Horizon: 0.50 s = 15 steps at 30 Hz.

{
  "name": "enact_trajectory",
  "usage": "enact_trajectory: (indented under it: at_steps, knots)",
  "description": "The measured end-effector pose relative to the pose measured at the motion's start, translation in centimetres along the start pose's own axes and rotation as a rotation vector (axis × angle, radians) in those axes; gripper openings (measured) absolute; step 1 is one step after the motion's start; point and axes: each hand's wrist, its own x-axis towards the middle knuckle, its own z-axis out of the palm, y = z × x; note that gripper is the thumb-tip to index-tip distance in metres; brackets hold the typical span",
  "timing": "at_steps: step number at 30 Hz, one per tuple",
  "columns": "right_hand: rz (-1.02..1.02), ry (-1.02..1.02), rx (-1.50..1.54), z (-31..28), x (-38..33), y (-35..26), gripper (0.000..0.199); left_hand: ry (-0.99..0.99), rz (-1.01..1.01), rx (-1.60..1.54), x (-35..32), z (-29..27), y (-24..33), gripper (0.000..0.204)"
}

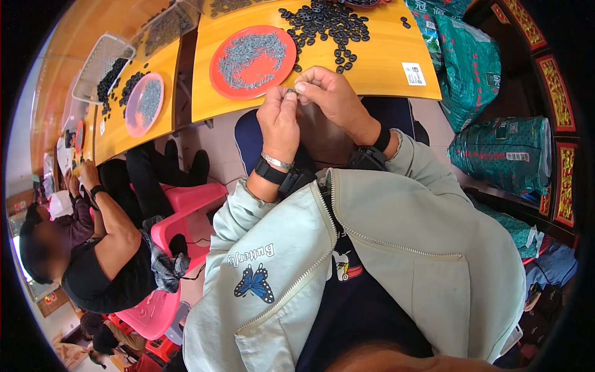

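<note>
- Long yellow wooden table [384, 68] sits right in front, with a heap of small black ring-shaped parts [325, 28] near its far edge.
- Round red plastic plate [253, 61] holds thin grey metal bits.
- Left hand [279, 121] and right hand [331, 93] meet over the table's near edge, fingertips of both pinching one tiny dark part [290, 92] between them.

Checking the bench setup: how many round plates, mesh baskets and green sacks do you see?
Round plates: 2, red and pink
Mesh baskets: 2, white and clear
Green sacks: 2, and
Total: 6
</note>
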Motion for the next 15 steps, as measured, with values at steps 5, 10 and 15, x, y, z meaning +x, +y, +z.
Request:
enact_trajectory:
  at_steps: [5,10,15]
  knots:
    - [0.067,-0.044,0.007,-0.6,0.0,-0.6,0.015,-0.045,-0.082,-0.139,0.3,-0.2,0.4,0.012]
    - [0.155,0.006,0.135,-1.7,0.4,-0.6,0.02,-0.057,-0.122,-0.241,0.4,-0.3,0.0,0.012]
    - [-0.052,0.16,-0.279,-8.2,2.5,-0.2,0.02,-0.028,-0.18,-0.354,0.6,-1.0,0.0,0.011]
